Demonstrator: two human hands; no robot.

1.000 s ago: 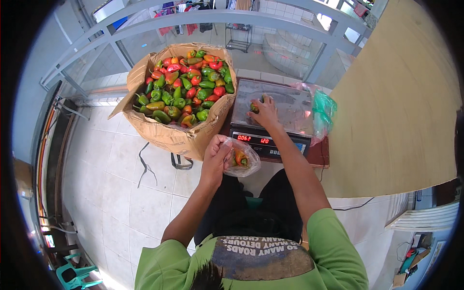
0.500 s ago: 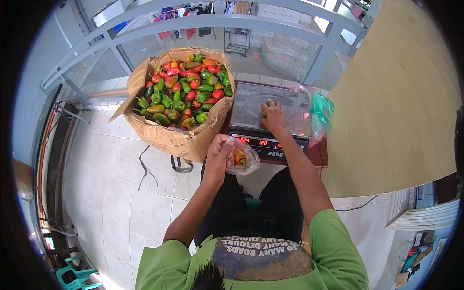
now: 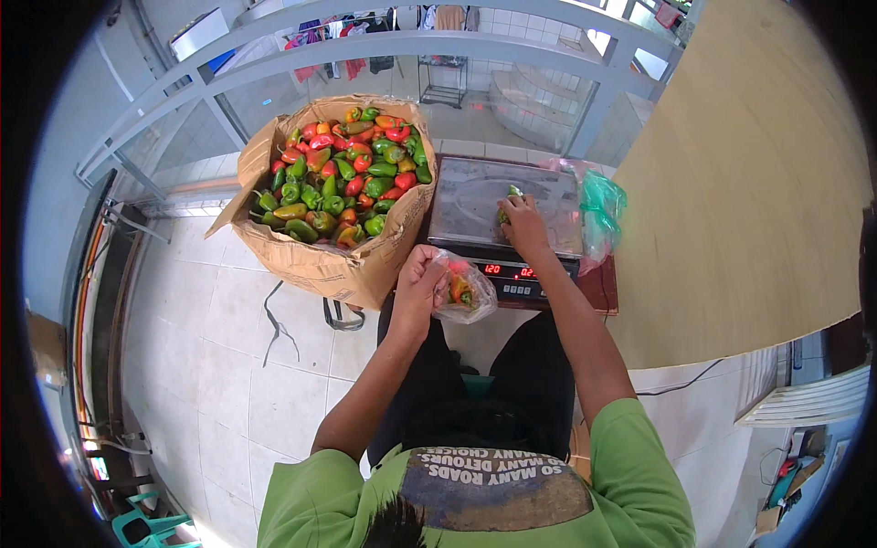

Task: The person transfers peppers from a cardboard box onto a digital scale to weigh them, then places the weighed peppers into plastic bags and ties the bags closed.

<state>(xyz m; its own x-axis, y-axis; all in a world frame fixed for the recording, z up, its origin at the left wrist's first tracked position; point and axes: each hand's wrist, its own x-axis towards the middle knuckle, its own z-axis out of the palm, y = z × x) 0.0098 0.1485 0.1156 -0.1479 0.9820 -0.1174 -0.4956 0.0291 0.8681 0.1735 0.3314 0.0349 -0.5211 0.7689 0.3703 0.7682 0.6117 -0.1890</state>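
Note:
A clear plastic bag (image 3: 479, 302) with red and orange peppers inside is gripped at its mouth by my left hand (image 3: 419, 283), in front of the scale. My right hand (image 3: 526, 228) reaches over the metal pan of a digital weighing scale (image 3: 457, 205). Its fingers are closed round a green pepper (image 3: 514, 192), mostly hidden under them, on or just above the pan. Red digits glow on the scale's front, partly covered by the bag. To the left stands an open cardboard box (image 3: 324, 274) full of red, green and orange peppers (image 3: 345, 173).
Green and clear plastic bags (image 3: 603, 205) lie right of the scale, on a brown wooden stand (image 3: 598, 290). A large plywood sheet (image 3: 740, 210) fills the right side. Behind runs a grey railing (image 3: 411, 46). A black strap (image 3: 343, 315) lies on the tiled floor.
My left hand and the bag have shifted slightly right, and the bag has turned a little. My right hand has moved slightly on the pan with the pepper. The view has shifted slightly.

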